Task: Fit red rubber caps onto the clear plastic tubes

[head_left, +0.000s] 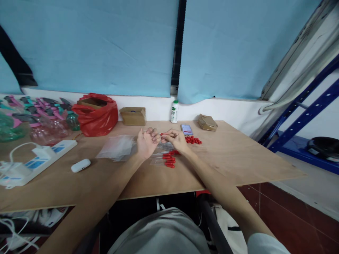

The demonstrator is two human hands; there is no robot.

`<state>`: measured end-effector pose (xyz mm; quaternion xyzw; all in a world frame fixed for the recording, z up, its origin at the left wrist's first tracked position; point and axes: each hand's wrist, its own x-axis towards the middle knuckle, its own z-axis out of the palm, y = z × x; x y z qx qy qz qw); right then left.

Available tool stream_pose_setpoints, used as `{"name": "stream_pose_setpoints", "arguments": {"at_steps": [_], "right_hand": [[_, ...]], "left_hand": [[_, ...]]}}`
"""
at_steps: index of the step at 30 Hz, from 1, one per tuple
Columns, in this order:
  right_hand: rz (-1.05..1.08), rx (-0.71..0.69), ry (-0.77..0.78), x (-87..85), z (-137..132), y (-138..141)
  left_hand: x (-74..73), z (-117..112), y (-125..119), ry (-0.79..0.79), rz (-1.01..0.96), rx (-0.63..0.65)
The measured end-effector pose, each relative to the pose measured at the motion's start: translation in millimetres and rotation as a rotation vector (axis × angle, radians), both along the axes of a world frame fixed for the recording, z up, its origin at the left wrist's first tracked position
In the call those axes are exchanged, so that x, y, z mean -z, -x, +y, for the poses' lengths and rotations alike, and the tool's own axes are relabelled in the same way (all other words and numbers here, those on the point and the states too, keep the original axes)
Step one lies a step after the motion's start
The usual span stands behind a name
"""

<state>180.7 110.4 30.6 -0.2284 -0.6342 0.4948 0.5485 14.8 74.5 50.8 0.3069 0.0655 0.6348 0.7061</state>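
My left hand (147, 143) is turned palm up, its fingers curled around a thin clear dropper tube that is mostly hidden. Right beside it, my right hand (177, 140) pinches a small red rubber bulb (162, 134) at the tube's end. Just below both hands lie several droppers, clear tubes with red bulbs (170, 160), pointing left on the table. Loose red bulbs (194, 140) form a pile to the right of my right hand. Flat clear plastic bags (115, 147) are stacked to the left of my left hand.
Along the wall stand a red plastic bag (99, 120), an open cardboard box (133, 116), a white bottle (174, 112) and a brown package (207, 122). A phone (186, 129) lies behind the bulbs. At left are spray bottles (50, 123), a power strip (50, 159) and a white case (81, 165).
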Motion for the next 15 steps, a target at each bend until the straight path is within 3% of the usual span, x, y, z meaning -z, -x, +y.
{"name": "stream_pose_setpoints", "arguments": {"at_steps": [15], "right_hand": [[-0.057, 0.072, -0.124, -3.8, -4.3, -1.5]], "left_hand": [[-3.5, -0.3, 8.6, 0.004, 0.078, -0.047]]}}
